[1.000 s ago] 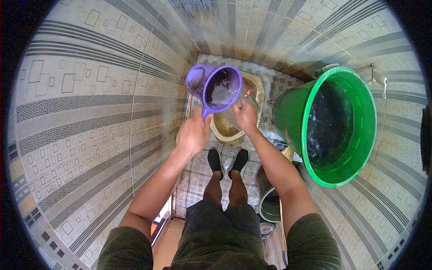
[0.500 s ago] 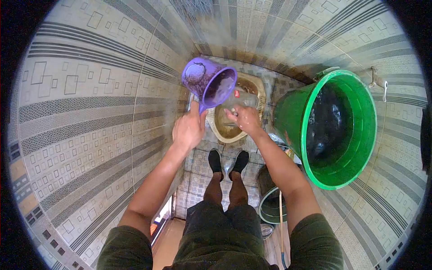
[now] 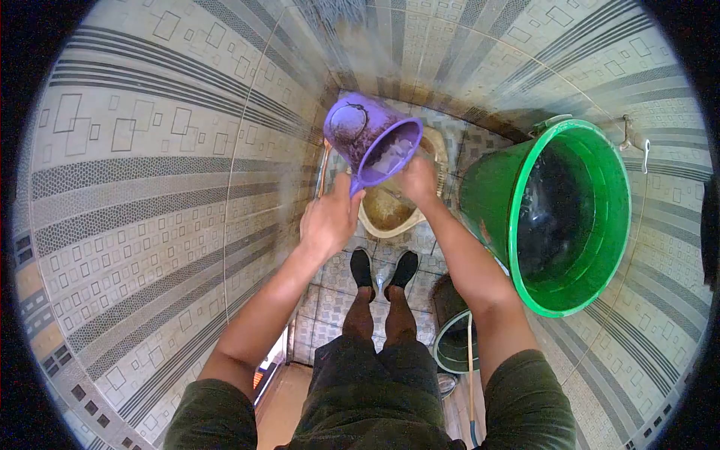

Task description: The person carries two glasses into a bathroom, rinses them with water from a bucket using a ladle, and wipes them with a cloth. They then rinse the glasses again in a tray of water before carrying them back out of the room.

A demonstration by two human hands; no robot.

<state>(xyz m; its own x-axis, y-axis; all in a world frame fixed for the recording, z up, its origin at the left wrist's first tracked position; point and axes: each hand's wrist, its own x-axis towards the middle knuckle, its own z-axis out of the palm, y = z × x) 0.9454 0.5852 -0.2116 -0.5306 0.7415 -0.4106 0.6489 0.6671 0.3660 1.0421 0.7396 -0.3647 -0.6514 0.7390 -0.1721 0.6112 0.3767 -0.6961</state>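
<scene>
My left hand (image 3: 330,221) is closed round the handle of a purple water dipper (image 3: 349,124). The dipper is tilted, its mouth turned right and toward me, with pale, shiny water inside. My right hand (image 3: 417,180) is close by the dipper's rim, over the toilet; its fingers are blurred and partly hidden, so what they hold does not show. Below both hands lies a stained, cream-coloured squat toilet (image 3: 411,225), partly covered by the dipper and the right hand.
To the right stands a large green bucket (image 3: 517,225) of dark water, near a wall tap (image 3: 637,142). A smaller dark bucket (image 3: 454,360) and a wooden-handled stick (image 3: 471,375) are by my right leg. Tiled walls (image 3: 150,195) close in. My feet in dark shoes (image 3: 362,268) stand on the tiles.
The dipper and my left hand have shifted right, and the dipper's mouth is now beside my right hand. My right hand has risen slightly; a clear item with a red label below it no longer shows.
</scene>
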